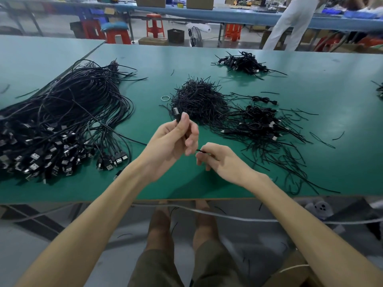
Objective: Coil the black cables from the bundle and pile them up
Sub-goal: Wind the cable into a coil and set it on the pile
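Left hand point(172, 139) is raised over the table point(310, 146), near the front edge. Its thumb and forefinger are clamped on one cable point(178, 117) at the plug end. The plug pokes up past the fingertips and is blurred. The other fingers are curled in, and whatever length of cable they enclose is hidden by the palm.

Right hand point(220, 159) is just beside it and lower. Its thumb and forefinger pinch a thin black strand point(200, 150), with a short stub pointing toward the left hand. The rest is hidden inside the hand, so I cannot tell whether it is the same cable or a loose tie. The remaining fingers are loosely curled.

The bundle point(62, 121) lies on the table left of the hands: long uncoiled cables, plugs fanned toward the front edge. Its left part is cut off by the frame. One lead runs from it toward the left forearm and disappears behind it.

A heap of ties point(199, 98) sits beyond the hands, with a pale ring point(165, 98) just left of it.

The pile point(257, 125) of coiled cables is right of the ties and mixed with scattered ties, so single coils are hard to pick out. The far pile point(242, 63) lies well apart, toward the back. A dark clump point(380, 90) is cut off at the right edge, contents unclear.
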